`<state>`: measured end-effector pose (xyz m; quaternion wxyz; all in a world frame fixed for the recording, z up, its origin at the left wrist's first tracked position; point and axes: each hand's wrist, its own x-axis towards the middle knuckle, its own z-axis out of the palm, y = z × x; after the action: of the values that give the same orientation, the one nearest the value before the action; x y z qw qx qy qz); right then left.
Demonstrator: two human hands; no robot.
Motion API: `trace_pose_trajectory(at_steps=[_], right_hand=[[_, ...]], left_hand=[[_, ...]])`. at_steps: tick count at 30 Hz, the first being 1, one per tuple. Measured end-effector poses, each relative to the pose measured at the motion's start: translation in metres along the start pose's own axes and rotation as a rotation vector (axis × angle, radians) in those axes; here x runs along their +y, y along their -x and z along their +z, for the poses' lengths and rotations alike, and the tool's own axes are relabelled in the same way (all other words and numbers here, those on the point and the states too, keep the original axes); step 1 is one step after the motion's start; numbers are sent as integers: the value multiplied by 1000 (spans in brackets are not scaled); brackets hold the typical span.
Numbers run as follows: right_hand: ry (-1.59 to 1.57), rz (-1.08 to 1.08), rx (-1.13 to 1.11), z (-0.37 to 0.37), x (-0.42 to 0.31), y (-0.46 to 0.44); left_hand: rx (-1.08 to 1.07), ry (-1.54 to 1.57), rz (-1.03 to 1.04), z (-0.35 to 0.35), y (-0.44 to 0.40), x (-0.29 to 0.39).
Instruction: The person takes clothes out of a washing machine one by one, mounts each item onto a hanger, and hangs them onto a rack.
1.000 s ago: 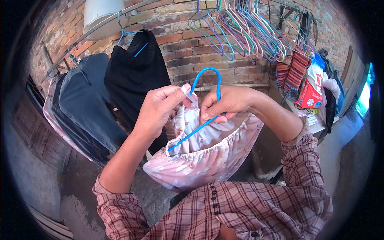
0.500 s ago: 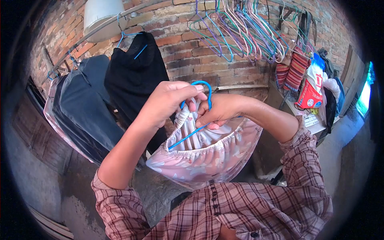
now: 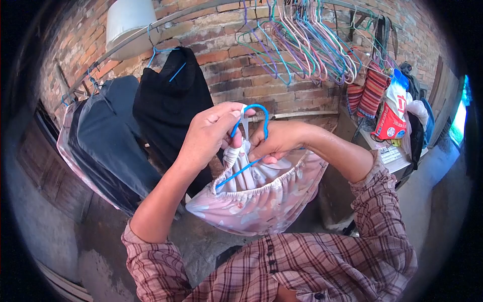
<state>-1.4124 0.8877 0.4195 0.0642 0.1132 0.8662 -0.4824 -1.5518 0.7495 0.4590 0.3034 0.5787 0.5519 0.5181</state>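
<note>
Pink patterned garment (image 3: 261, 206) hangs mid-view below both hands, gathered elastic edge (image 3: 261, 190) open upward, blue hanger (image 3: 266, 123) partly inside it; from the garment, left hand (image 3: 209, 131) at 11 o'clock, fingers narrow, pinching white strap (image 3: 245, 123) by the hook; right hand (image 3: 282, 141) towards 12 to 1, fingers closed round the hanger near its neck. Judged best: right grip firm so the hook can't swivel, strap flat and untwisted, elastic slack, no yanking, else the edge may slip off the hanger arm. Farther out: black garment (image 3: 171, 100) at 11, hanger cluster (image 3: 312, 50) near 1, red-and-white bag (image 3: 392, 121) at 2
</note>
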Motion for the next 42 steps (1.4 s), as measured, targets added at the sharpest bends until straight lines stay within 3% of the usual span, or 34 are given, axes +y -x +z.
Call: trace_pose_trajectory(at_steps=[6, 9, 16, 20, 24, 31, 34, 38, 39, 42], right_hand=[[-50, 28, -9, 9, 4, -9], [28, -83, -27, 8, 8, -15], [-29, -6, -48, 10, 10, -17], [-18, -12, -68, 12, 16, -20], [35, -47, -93, 16, 5, -18], [-75, 48, -121, 25, 14, -30], [171, 140, -72, 29, -12, -19], [26, -62, 63, 23, -6, -17], [-8, -165, -7, 17, 0, -25], [-163, -419, 80, 20, 4, -20]], left_hand=[[-33, -139, 106, 4, -6, -8], [-11, -124, 74, 5, -7, -8], [-64, -52, -98, -4, -2, -1], [20, -207, -23, 4, 1, -8], [97, -134, -3, 9, -2, -15], [-95, -169, -22, 6, -3, -13], [-203, -271, -8, 14, -1, -5], [67, -328, 121, 5, -3, -11], [59, -305, 27, 0, -3, -6], [139, -315, 57, -9, 0, -1]])
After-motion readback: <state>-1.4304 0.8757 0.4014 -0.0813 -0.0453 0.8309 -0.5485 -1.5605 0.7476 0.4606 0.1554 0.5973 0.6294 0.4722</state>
